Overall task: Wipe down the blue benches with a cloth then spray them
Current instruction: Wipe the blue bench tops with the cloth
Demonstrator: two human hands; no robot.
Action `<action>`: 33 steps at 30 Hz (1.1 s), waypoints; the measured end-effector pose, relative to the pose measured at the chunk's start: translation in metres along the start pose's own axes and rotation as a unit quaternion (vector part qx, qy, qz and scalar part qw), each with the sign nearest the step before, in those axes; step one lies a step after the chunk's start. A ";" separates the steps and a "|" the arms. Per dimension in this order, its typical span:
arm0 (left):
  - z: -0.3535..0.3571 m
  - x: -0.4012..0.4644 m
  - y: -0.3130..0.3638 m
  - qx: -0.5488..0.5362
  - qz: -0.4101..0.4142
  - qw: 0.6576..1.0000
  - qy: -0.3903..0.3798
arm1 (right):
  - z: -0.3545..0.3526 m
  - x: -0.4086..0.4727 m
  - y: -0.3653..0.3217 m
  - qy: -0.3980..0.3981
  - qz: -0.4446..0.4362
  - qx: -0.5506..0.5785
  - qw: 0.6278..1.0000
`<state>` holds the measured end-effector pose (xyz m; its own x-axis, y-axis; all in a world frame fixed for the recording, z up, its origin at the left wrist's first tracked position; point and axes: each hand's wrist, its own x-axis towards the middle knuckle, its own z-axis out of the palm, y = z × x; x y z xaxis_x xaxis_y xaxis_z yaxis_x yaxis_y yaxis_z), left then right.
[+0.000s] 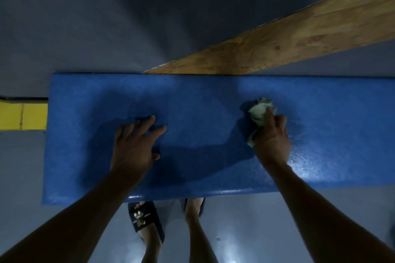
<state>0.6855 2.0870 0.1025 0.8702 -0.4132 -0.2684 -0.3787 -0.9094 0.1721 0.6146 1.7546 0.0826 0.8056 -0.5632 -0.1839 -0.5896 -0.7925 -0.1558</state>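
R hand (272,136) fingers clamped on cloth (259,111); L hand (133,145) fingers spread flat. Blue tabletop (203,100) long axis runs L-R; unwiped stretch lies left of cloth.

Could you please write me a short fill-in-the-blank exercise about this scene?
1. The right hand grips a crumpled pale ____.
2. The left hand rests with fingers spread on the textured ____ bench.
3. Behind the bench leans a long plank made of ____.

Missing words: cloth; blue; wood

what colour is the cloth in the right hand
Pale, whitish-green, crumpled cloth gripped by the right hand; seen in the head view.
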 end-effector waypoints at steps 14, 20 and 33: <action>0.002 0.003 -0.001 0.002 -0.013 1.000 -0.023 | 0.001 0.031 -0.030 -0.048 -0.339 -0.046 0.938; 0.005 0.004 -0.003 -0.019 -0.007 1.000 -0.008 | 0.008 0.042 -0.054 0.029 0.121 0.072 0.990; 0.001 0.007 0.000 -0.001 -0.037 0.998 -0.054 | -0.011 0.066 -0.043 -0.016 -0.186 -0.017 0.982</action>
<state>0.6912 2.0836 0.0994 0.8568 -0.3481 -0.3804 -0.3140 -0.9374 0.1505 0.6940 1.7489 0.0881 0.9623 -0.2264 -0.1505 -0.2524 -0.9497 -0.1853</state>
